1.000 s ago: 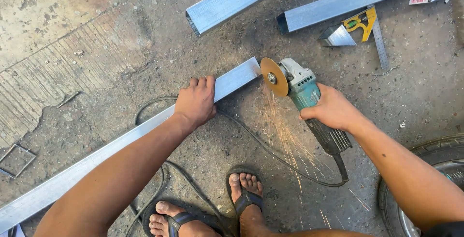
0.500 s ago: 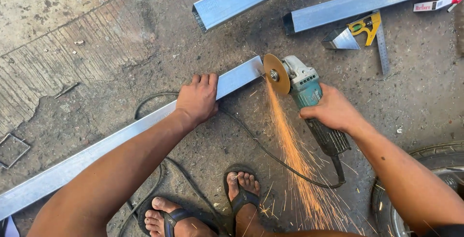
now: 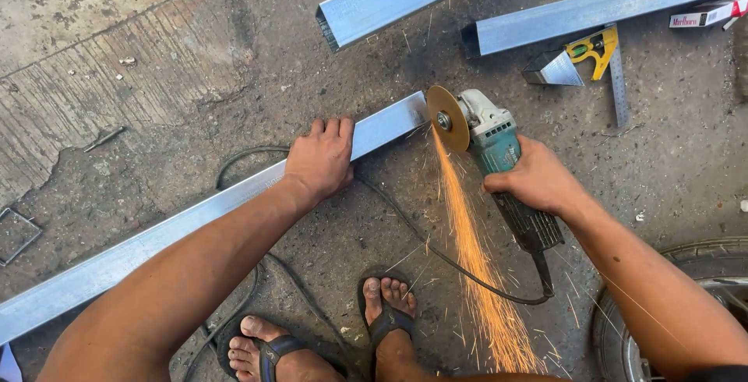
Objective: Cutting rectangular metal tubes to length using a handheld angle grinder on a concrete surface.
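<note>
Mid-frame, your left hand [image 3: 321, 160] lies flat on the steel tube [image 3: 195, 218] while your right hand [image 3: 538, 179] grips the sparking angle grinder [image 3: 487, 136], its cut at the tube's end unfinished.

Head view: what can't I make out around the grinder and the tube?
- Disc meets tube end: cut depth hidden behind disc.
- Left hand palm covers tube beneath.
- Right hand hides grinder switch.
- Tube's far end: cut off at left edge.
</note>
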